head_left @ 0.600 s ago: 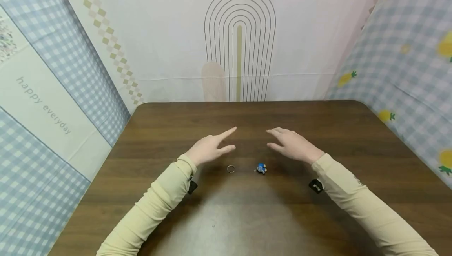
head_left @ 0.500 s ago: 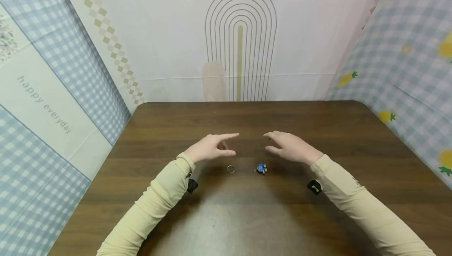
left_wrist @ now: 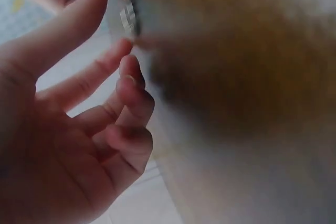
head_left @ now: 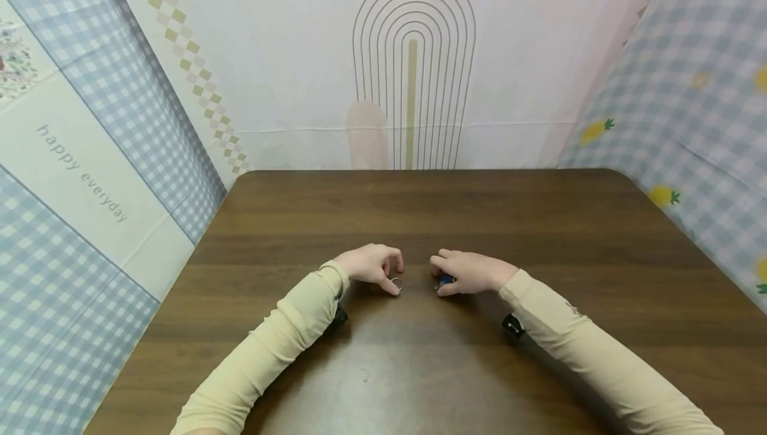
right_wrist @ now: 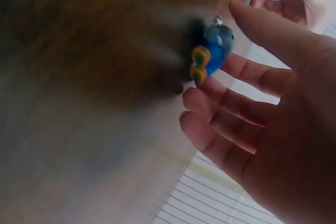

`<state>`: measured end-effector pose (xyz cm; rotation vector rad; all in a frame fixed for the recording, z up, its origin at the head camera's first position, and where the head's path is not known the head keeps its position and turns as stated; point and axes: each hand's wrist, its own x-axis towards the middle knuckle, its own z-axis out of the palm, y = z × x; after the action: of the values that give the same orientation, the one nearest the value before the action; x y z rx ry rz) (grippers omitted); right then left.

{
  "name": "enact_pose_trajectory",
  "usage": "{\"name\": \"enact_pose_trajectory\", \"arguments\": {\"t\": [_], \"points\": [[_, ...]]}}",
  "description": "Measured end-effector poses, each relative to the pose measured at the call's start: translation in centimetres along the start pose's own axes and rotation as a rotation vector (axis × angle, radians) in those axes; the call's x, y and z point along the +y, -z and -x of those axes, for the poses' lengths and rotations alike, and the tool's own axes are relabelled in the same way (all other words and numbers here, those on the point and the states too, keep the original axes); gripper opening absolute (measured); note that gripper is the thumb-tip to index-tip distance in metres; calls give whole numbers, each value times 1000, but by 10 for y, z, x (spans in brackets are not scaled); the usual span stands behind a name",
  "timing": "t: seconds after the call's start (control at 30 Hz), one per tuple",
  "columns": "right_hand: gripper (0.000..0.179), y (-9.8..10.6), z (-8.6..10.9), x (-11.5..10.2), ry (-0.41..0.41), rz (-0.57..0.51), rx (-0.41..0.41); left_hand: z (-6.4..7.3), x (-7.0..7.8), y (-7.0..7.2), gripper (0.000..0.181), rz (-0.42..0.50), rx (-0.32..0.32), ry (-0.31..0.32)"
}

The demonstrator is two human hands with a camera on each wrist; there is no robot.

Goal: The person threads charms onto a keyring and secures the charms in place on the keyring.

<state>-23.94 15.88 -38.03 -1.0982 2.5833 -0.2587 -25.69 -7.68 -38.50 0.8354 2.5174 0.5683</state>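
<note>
A thin metal ring [head_left: 397,282] lies on the brown table beside the thumb of my left hand [head_left: 373,265]. In the left wrist view the silvery ring [left_wrist: 127,17] shows between thumb and index finger, with a gap to the thumb. My right hand [head_left: 473,271] reaches down around a small blue figurine charm [head_left: 445,281], partly covered by the fingers in the head view. The right wrist view shows the charm [right_wrist: 212,51] with yellow feet and a small metal loop on top. Its body overlaps the index fingertip, while the thumb stands apart from it.
The wood-grain table [head_left: 383,368] extends on all sides of both hands. Behind it hangs a pale cloth [head_left: 287,55] with an arch print. Checked cloths flank the table at left [head_left: 36,275] and right [head_left: 707,135].
Both hands have come down toward the table and nearer each other, the left to the ring, the right to the charm. Their fingers have bent more. The view has shifted slightly.
</note>
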Motion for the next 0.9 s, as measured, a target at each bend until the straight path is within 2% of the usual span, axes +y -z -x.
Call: {"name": "enact_pose_trajectory", "arguments": {"t": [0.3,0.57,0.8,0.9], "points": [[12,-10,0,-5,73,98,77,-3,13,-7,29,-100,18,54],[11,-13,1,-6,107,140,160,-4,14,-10,27,-96,31,9],[15,-14,2,2,72,42,261,-4,14,-10,19,104,31,21],[13,-13,2,6,54,6,302,-4,14,-5,16,177,58,12]]}}
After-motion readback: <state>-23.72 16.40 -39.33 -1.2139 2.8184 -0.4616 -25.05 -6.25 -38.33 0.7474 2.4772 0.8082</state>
